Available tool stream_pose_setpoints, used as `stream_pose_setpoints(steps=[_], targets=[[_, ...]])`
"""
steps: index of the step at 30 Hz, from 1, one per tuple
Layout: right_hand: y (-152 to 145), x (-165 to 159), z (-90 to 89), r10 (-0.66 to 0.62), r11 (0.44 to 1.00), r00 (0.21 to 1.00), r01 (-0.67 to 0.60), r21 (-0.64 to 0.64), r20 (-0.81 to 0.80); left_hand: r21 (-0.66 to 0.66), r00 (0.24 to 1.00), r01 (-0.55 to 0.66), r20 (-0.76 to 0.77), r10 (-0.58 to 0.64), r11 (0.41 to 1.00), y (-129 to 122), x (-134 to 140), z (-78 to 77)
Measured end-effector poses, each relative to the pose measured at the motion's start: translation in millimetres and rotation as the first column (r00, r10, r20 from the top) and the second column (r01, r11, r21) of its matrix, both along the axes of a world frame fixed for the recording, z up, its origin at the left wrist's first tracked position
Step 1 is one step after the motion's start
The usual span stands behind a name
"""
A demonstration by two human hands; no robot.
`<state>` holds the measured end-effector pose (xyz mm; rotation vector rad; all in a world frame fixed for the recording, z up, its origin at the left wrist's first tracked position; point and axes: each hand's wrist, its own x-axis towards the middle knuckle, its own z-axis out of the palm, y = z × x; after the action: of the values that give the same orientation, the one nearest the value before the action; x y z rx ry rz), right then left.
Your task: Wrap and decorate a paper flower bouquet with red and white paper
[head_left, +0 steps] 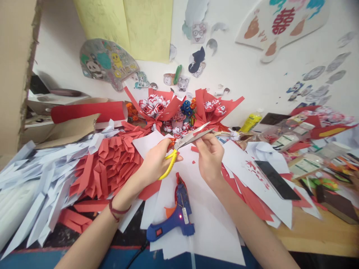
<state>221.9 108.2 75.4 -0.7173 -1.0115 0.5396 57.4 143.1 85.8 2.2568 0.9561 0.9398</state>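
My left hand (155, 160) is closed around yellow-handled scissors (169, 166). Their silver blades are slightly apart and point up and to the right. Close to the blade tips, my right hand (209, 157) has its fingers drawn together; whatever they pinch, if anything, is hidden behind the fingers and blades. Below both hands, a blue hot glue gun (174, 220) with a lit red light lies on white paper sheets (215, 228). Small red paper scraps (193, 162) lie on the paper between my hands.
Folded red paper pieces (103, 168) and white paper strips (56, 186) are heaped on the left. Two red-wrapped bouquets (154, 108) stand against the wall. A dark phone (277, 180) lies on papers at right, with a yellow bottle (251, 120) behind.
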Motion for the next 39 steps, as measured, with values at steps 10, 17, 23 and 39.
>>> stream_pose_setpoints(steps=[10,17,23,39], targets=[[-0.8,-3.4,-1.0,0.020,1.000,0.997,-0.021,-0.015,-0.075,-0.005,1.000,-0.004,-0.024,0.004,1.000,-1.3,1.8,-0.4],[-1.7,-6.2,-0.1,0.086,0.996,0.990,-0.082,0.036,-0.111,-0.010,0.999,-0.003,-0.042,0.003,1.000,-0.9,1.9,-3.1],[-2.0,-7.5,0.7,0.093,0.996,0.983,-0.091,0.021,-0.160,-0.002,0.999,-0.009,-0.049,0.009,1.000,-1.2,1.7,-2.3],[0.2,-1.4,0.3,0.100,0.992,0.992,-0.105,-0.068,-0.077,-0.096,0.987,-0.007,0.157,0.023,0.995,1.5,3.1,-7.4]])
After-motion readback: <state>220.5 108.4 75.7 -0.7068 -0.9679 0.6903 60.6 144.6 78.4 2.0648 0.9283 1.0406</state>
